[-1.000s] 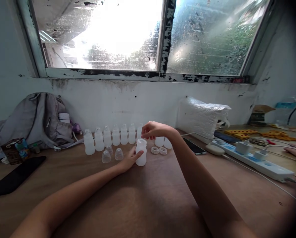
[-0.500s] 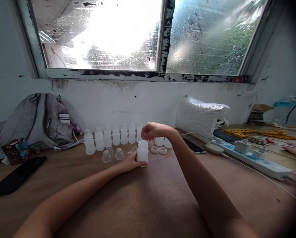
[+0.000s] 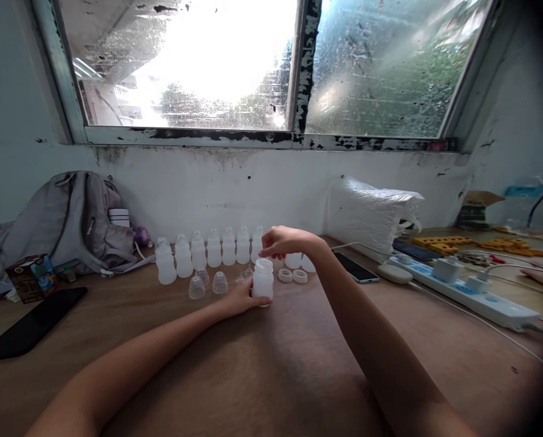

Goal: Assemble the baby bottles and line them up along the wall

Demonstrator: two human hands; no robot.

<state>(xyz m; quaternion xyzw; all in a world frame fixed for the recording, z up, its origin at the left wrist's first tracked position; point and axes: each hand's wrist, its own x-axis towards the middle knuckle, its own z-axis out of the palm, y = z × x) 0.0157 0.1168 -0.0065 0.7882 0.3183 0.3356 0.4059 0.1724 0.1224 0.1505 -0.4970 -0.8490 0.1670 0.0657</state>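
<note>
So there's a little frosted white plastic bottle [image 3: 263, 280] standing upright on the wooden worktop [image 3: 271, 370], pretty much dead centre. The left hand [image 3: 240, 297] has its grip wrapped round the lower part of the bottle from the 9 o'clock side, steadying it. The right hand [image 3: 284, 241] hovers right over the bottle's open mouth, fingers pinched together; can't tell if there's anything in that grip, it's too small to make out.

Behind it, towards 12 o'clock, a row of finished bottles [image 3: 212, 252] lines up along the wall. A few clear dome caps [image 3: 197, 287] sit at about 10 o'clock from the bottle, and two white rings [image 3: 292, 275] lie just beside it at 2 o'clock. A grey backpack [image 3: 68, 221] slumps far out at 9 o'clock, with a black phone [image 3: 31, 325] in front of it, and a white power strip [image 3: 476, 295] runs off at 3 o'clock.
</note>
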